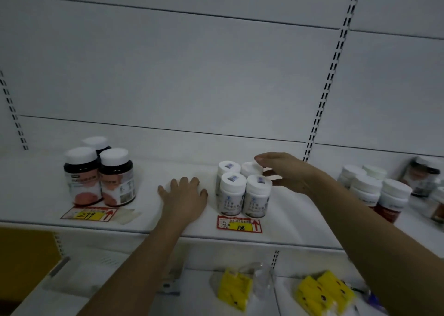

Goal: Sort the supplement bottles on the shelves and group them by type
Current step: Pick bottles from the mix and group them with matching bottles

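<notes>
On the white shelf [149, 210] stand three groups of bottles. At the left are three dark bottles with pink labels and white caps [101, 176]. In the middle is a tight cluster of several small white bottles [242, 190]. At the right stand more white-capped bottles with red labels [377, 193]. My left hand [186, 195] lies flat on the bare shelf just left of the white cluster, fingers spread. My right hand [283, 171] hovers over the cluster's back right bottle, fingers relaxed and holding nothing.
Price tags with yellow patches are stuck to the shelf front under the left group [90, 213] and the middle group [239, 224]. Yellow packets [236, 289] lie on the lower shelf. A dark bottle [420, 176] leans at the far right. A slotted upright [324, 94] divides the back panel.
</notes>
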